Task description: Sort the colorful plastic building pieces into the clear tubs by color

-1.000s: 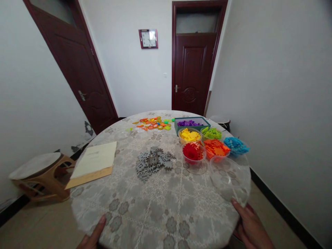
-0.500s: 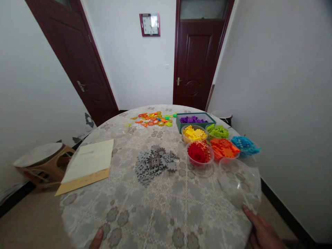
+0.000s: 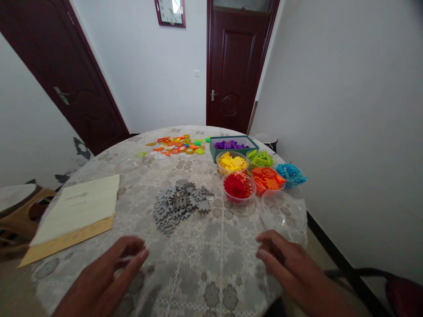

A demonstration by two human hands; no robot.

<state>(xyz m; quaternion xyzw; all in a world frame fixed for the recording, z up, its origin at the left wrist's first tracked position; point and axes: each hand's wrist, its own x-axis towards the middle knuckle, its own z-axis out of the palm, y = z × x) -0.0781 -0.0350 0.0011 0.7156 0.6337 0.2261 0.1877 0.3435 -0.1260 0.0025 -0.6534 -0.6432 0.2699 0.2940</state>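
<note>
My left hand (image 3: 107,275) hovers above the near left of the table, fingers loosely curved, thumb and forefinger apart, nothing held. Opposite it, my right hand (image 3: 292,270) is over the near right side, likewise half curled and without anything in it. Between and beyond the two lies a heap of grey toothed plastic pieces (image 3: 180,204) on the patterned tablecloth (image 3: 194,273). Nearest to my right hand is a clear plastic tub (image 3: 284,209). Just behind that, a clear bowl holds red pieces (image 3: 237,185).
Bowls of yellow (image 3: 232,163), orange (image 3: 268,179), green (image 3: 261,158) and blue pieces (image 3: 291,174) stand at right, beside a green box (image 3: 216,152) with purple pieces. Mixed pieces (image 3: 180,145) lie at the back. Paper sheets (image 3: 77,202) are at left, near a stool (image 3: 26,207).
Both hands have come up from the lower edge of the view and moved in over the table. The view has shifted, so the table's contents appear further left.
</note>
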